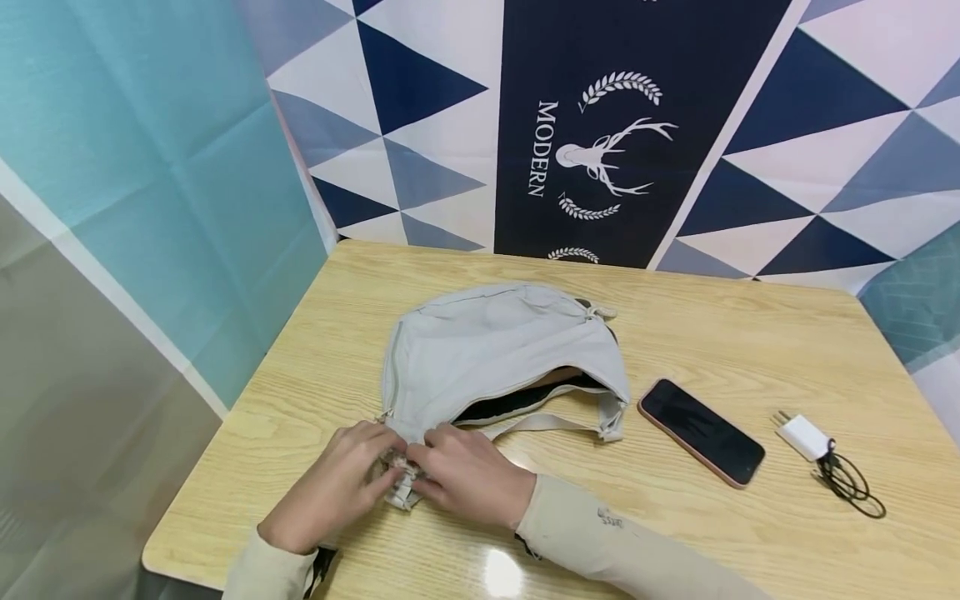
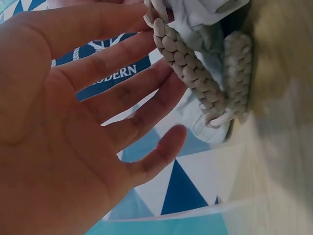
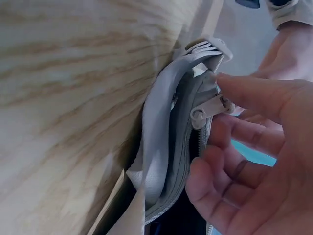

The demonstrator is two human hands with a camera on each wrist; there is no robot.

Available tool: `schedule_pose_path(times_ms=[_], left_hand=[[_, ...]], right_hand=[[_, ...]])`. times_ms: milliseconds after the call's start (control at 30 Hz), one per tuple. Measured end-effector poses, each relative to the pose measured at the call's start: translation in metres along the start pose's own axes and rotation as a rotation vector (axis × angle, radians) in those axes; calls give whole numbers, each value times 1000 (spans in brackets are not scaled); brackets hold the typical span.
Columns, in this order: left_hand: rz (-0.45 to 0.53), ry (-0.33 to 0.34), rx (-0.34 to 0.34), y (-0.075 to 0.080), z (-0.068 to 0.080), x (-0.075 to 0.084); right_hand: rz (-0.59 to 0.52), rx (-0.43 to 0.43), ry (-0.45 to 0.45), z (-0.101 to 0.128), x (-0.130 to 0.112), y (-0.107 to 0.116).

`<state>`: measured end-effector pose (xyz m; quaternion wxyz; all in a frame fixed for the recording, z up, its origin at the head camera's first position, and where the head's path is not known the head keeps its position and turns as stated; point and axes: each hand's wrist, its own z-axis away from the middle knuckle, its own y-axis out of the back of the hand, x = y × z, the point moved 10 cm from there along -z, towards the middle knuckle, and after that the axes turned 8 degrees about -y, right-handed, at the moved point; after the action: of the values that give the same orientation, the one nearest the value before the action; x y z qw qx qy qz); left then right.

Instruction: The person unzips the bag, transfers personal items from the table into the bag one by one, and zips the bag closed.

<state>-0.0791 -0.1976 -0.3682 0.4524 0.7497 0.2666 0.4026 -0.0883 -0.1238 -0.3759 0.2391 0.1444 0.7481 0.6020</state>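
A light grey fabric bag lies on the table with its front zipper partly undone, showing a dark inside. Both hands meet at its near left corner. My left hand pinches the top of a braided cord between thumb and index finger; its other fingers are spread beside the hanging braid in the left wrist view. Close against it, my right hand has thumb and index finger around the metal zipper pull. Its remaining fingers curl along the zipper edge in the right wrist view.
A grey strap loops along the bag's near side. To the right lie a phone with a dark screen and a white charger plug with a coiled black cable. A patterned cloth hangs behind the wooden table.
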Motion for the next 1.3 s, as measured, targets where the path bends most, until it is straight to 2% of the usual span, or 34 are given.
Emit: schedule_pose_path(times_ms=[200,333,467,633,800,933,1167,1300], left_hand=[[-43,25,-45,-12,5,3],[-33,39,-41,-17,6,2],[-27,55,-26,-19,7,1],[-37,71,-26,-20,8,0],[-31,84,-39,-23,6,-1],[29,101,-38,-26,5,-4],[123,222,-64,-29,10,-18],[67,184,-70,-27,9,-15]], right_hand=[[-16,-26,28,0,1,-8],[-38,-36,69,2,0,-9],[-108,-71,88,2,-1,-11],[-185,-106,60,0,-1,-16],[-194,-116,23,1,3,-20],[-224,-125,-10,2,10,-21],[-361,-80,2,3,14,-8],[-477,-103,27,5,16,-5]])
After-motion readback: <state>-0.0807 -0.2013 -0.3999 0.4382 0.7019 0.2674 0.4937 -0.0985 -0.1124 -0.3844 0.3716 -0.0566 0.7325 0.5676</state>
